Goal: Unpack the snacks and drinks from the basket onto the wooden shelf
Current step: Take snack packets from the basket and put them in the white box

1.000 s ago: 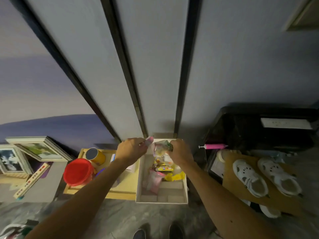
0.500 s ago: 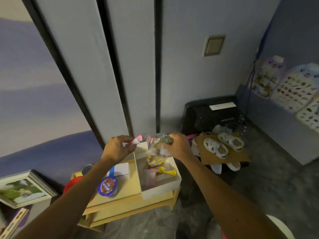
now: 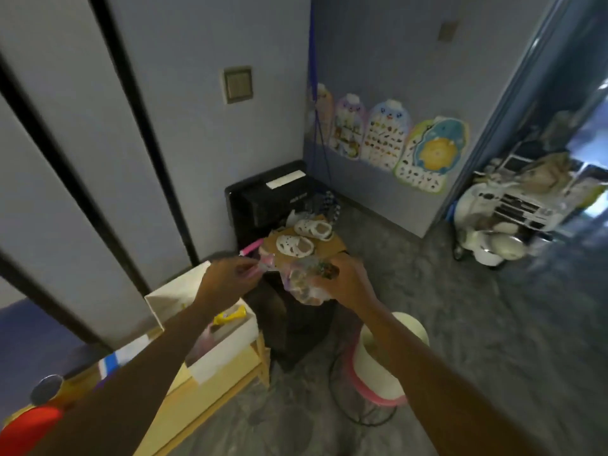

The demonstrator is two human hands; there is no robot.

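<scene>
- One view only, head camera, blurred by motion; positions below are clock-face on that frame.
- Both hands sit near centre, raised clear above the white basket [image 3: 171,299], which lies at about 8 o'clock on the wooden shelf [image 3: 227,380].
- Left hand [image 3: 227,284]: fingers pinched together on a small pink-tipped packet [image 3: 265,261], or on one end of the bag; blur prevents telling which.
- Right hand [image 3: 345,281]: closed around a clear snack bag [image 3: 304,283] with mixed coloured contents; the bag hangs between the two hands, touching both.
- Bag location: mid-air, off the basket's 2 o'clock corner, over a dark stand, not above the shelf.
- Remaining in the basket: a yellow wrapper [image 3: 230,316] and something pink lower down, partly hidden by the left forearm.
- Shelf holds a blue-and-white box [image 3: 126,355] at 8 o'clock of frame, and a red tub [image 3: 28,426] at the far corner.
- Handling judgement: bag looks light, soft and crinkly, film likely slippery; loose contents will shift and may crush. Best held at the gathered top or supported underneath, not squeezed mid-body.
- Judgement on progress: partly done; this bag has yet to be set on the shelf.
</scene>
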